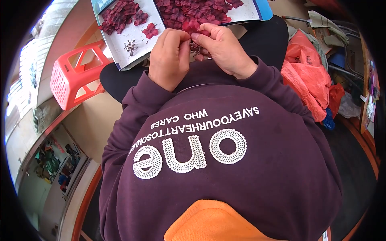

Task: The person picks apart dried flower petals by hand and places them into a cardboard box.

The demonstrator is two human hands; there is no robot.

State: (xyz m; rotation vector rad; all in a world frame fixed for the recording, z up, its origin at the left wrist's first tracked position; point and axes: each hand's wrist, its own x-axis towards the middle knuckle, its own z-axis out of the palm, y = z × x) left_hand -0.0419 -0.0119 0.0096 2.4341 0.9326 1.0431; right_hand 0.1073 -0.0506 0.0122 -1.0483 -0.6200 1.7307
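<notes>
Both hands meet at the top centre, close to the near edge of a white tray (140, 48). My left hand (171, 56) has its fingers pinched at a dark stem part; what exactly it holds is too small to tell. Between thumb and forefinger, my right hand (223, 48) grips a red petal flower (191, 26). Dark reddish pieces (199, 56) hang below the fingers. Many dark red flowers (189, 10) fill the tray's right section. More flowers (120, 14) and one single flower (150, 30) lie in the left section, with a small heap of brown stems (130, 47).
A pink plastic stool (76, 76) stands at the left. Red plastic bags (307, 76) lie at the right beside metal-framed items (341, 68). The tray rests above dark-clad legs (265, 40). Shelves with assorted things (60, 164) are at lower left.
</notes>
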